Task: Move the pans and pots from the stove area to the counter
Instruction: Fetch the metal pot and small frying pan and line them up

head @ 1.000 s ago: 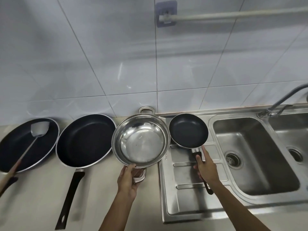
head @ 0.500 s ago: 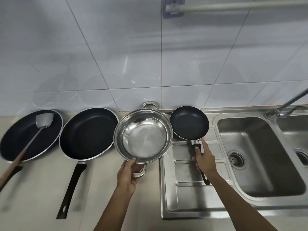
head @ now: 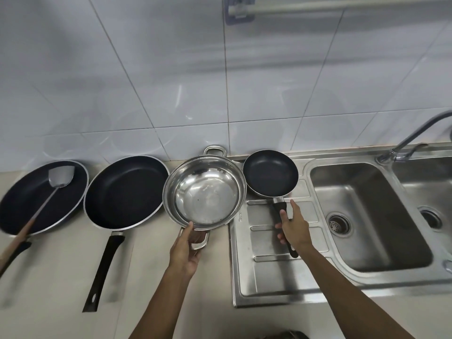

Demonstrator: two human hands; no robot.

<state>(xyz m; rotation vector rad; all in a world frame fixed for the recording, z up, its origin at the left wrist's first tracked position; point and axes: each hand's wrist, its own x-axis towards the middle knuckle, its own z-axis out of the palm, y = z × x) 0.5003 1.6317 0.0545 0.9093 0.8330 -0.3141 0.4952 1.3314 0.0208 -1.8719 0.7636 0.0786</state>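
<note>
A steel two-handled pot (head: 204,194) sits on the beige counter (head: 146,277), its right edge over the sink unit's rim. My left hand (head: 186,250) grips the pot's near handle, thumb on the rim. A small black frying pan (head: 270,174) rests on the steel drainboard (head: 269,277). My right hand (head: 293,228) lies over the pan's black handle, lower fingers curled round it and forefinger stretched out. A large black frying pan (head: 124,189) lies left of the pot. A second black pan (head: 29,201) at far left holds a metal spatula (head: 61,176).
A double steel sink (head: 367,216) with a drain is to the right of the drainboard, and a tap (head: 411,135) arches over it. A white tiled wall (head: 220,94) rises right behind the pans, with a rail near the top.
The view has shifted slightly. My right hand's forefinger has straightened away from the small pan's handle. Pot and pans stay where they were.
</note>
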